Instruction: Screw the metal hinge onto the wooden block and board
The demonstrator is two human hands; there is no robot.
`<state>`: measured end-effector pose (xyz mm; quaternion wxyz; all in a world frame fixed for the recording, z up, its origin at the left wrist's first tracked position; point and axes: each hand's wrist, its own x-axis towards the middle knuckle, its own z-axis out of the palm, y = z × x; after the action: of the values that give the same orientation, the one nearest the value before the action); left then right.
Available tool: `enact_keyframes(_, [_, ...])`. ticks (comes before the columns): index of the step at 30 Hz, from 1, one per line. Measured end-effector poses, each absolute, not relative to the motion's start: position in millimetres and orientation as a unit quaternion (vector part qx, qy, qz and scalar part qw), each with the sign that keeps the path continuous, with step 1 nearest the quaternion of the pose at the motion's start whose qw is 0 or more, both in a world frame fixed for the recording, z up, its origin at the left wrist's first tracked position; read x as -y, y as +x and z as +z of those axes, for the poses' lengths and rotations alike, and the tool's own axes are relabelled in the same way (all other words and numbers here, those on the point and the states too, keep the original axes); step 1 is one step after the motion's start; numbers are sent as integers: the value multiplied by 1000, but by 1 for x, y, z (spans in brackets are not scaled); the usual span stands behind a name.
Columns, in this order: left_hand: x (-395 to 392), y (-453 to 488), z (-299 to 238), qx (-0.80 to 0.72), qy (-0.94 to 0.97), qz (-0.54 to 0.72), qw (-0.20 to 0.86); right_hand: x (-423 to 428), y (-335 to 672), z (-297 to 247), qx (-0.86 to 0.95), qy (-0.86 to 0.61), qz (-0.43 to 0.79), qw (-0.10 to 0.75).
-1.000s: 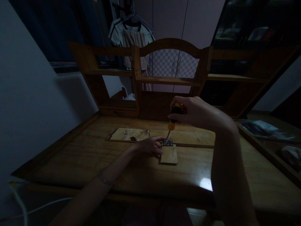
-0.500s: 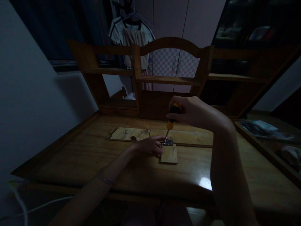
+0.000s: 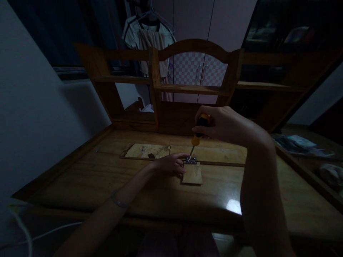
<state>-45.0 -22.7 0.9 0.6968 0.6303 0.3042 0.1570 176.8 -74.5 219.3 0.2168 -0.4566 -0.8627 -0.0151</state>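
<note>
My right hand [image 3: 222, 125] is closed around the yellow and black handle of a screwdriver [image 3: 197, 138]. Its shaft slants down to the left, and the tip meets a small metal hinge [image 3: 191, 161]. That hinge spans the edge between a small square wooden board [image 3: 193, 174] and a long wooden board [image 3: 214, 154] behind it. Curled fingers of my left hand [image 3: 171, 164] grip the left edge of the small board, with the index finger reaching to the hinge. Any screw under the tip is too small to make out.
Both boards lie on a wooden desk [image 3: 128, 189], whose shelf unit [image 3: 190, 91] rises at the back. A dark-marked pale piece [image 3: 147, 151] lies at the long board's left. Plastic-wrapped items [image 3: 300, 142] are at the right; a white cable [image 3: 56, 230] hangs lower left.
My right hand and the screwdriver handle have shifted slightly right, and the tip sits a little further right on the hinge. My left hand keeps its place on the small board.
</note>
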Motion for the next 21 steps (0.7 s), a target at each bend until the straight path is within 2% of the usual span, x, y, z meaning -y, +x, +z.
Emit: enact_keyframes(21, [25, -44, 0, -301, 606, 162, 718, 69, 164, 209, 873, -427, 16, 235])
